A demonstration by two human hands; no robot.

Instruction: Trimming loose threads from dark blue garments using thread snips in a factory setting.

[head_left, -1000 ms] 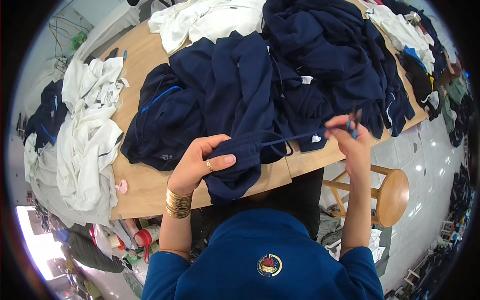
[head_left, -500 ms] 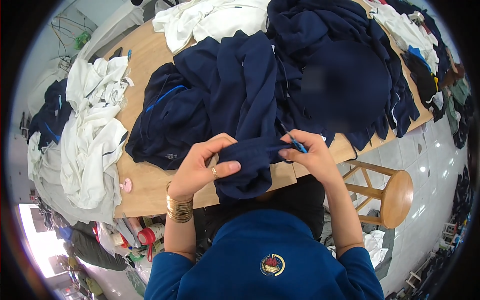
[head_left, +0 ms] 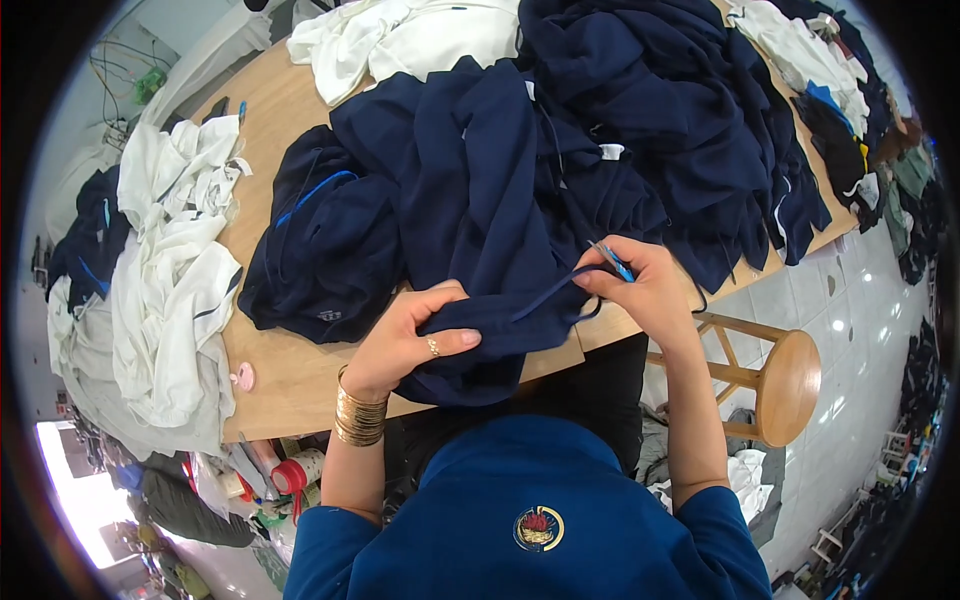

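Note:
My left hand (head_left: 408, 335) is closed on the folded edge of a navy garment (head_left: 495, 335), its thumb on top and the other fingers behind the cloth. With my right hand (head_left: 645, 292) I pinch the end of a narrow navy strip (head_left: 555, 293), a cord or band, stretched out from that garment. Small blue-handled thread snips (head_left: 620, 268) rest in the same hand, with their metal tip pointing up and left. The garment hangs over the near table edge, and its far part lies among other navy clothing (head_left: 440, 170).
A heap of navy garments (head_left: 640, 90) covers the table's far right. White garments lie at the left (head_left: 165, 320) and far side (head_left: 430, 45). A pink round object (head_left: 243, 377) sits on the wooden table (head_left: 300, 375). At the right stands a wooden stool (head_left: 790, 388).
My right hand has moved up and right, drawing the navy strip away from the garment into a longer stretch. The left hand keeps its hold.

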